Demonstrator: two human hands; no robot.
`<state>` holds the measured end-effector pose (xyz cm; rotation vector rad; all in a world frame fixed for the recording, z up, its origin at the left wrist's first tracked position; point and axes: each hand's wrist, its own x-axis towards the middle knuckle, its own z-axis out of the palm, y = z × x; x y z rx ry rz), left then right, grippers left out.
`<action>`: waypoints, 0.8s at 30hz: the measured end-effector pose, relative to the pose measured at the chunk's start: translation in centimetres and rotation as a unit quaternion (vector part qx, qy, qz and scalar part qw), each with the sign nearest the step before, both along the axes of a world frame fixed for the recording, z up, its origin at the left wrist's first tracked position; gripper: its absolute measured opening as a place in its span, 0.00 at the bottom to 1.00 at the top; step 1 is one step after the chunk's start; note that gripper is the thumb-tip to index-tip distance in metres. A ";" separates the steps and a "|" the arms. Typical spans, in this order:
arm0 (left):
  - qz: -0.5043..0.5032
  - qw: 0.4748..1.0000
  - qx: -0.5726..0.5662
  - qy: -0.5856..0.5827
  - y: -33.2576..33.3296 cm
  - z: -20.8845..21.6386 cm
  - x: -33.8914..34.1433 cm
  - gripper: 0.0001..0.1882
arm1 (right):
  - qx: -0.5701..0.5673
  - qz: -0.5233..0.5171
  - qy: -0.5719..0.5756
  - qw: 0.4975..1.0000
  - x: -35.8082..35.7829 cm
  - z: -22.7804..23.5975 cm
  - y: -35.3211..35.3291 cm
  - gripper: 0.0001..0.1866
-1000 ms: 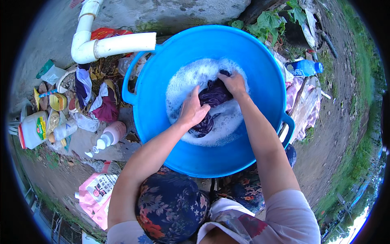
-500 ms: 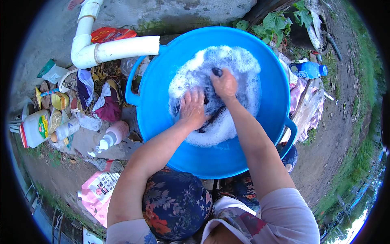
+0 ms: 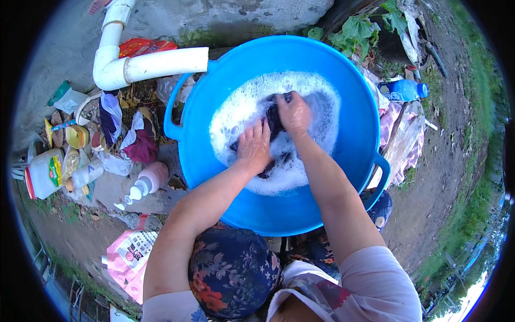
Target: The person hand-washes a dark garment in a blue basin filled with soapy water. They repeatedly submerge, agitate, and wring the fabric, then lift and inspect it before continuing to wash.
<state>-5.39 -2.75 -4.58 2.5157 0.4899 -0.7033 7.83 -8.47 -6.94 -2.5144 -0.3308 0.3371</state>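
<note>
Dark cloth (image 3: 274, 119) sits in the middle of the blue basin (image 3: 343, 177), mostly buried in suds (image 3: 241, 110); only dark patches show, so its shape and full extent can't be made out. Part of it is also covered by both hands. Right hand (image 3: 294, 112) is clenched on the upper bunch of cloth, fingers curled under. Left hand (image 3: 254, 147) lies palm down on the cloth with fingers spread, pressing rather than gripping; fingertips are partly in foam. Water below the foam isn't visible. White pipe (image 3: 155, 64) ends at the basin's left rim. Pink pump bottle (image 3: 150, 180) lies on the ground just left of the basin.
</note>
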 end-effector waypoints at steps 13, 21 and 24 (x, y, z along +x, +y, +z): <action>-0.026 0.978 0.098 -0.185 -1.0 -1.5 -0.2 0.28 | -0.027 -0.003 0.181 0.983 -0.7 4.1 -0.3 0.20; 0.266 0.930 -0.238 -0.088 0.4 0.9 2.1 0.31 | 0.036 -0.008 0.274 0.961 7.8 -0.5 -8.0 0.35; 0.112 0.986 -0.040 -0.120 -1.3 2.1 -0.2 0.48 | 0.098 -0.080 0.242 0.962 2.8 1.6 -6.5 0.27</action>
